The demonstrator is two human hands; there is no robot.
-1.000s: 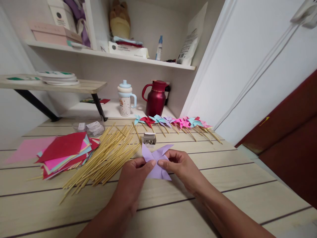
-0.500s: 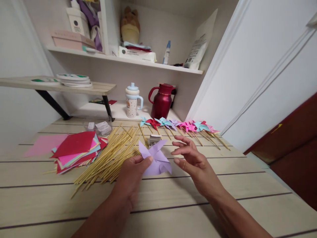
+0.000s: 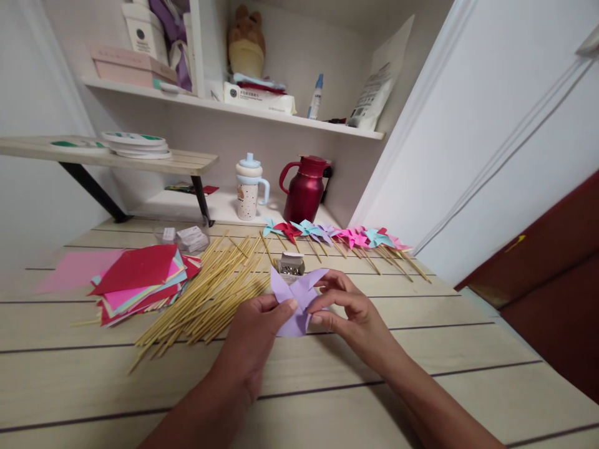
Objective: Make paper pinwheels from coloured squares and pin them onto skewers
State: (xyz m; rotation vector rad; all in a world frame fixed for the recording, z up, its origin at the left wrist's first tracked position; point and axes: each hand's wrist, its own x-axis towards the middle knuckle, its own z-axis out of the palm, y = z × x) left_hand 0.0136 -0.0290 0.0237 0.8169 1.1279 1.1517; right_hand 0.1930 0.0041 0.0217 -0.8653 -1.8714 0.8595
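Observation:
A purple paper pinwheel (image 3: 296, 302) with folded blades is held above the table, without a stick that I can see. My left hand (image 3: 256, 330) pinches it from the left, the thumb pressed near its centre. From the right, my right hand (image 3: 350, 315) has its thumb and fingers on the right-hand blade. Just behind the pinwheel stands a small open box (image 3: 291, 264) of shiny metal pins. To the left lies a loose heap of thin wooden sticks (image 3: 206, 299).
A stack of coloured paper squares (image 3: 140, 274) lies at the left. Finished pinwheels on sticks (image 3: 350, 237) line the back right. Behind them stand a red jug (image 3: 305, 190) and a cup (image 3: 248, 193). A small raised shelf (image 3: 187, 161) overhangs the back left.
My right hand has moved left and closed on the pinwheel's right blade. The pinwheel has shifted slightly right, with my left hand still holding it.

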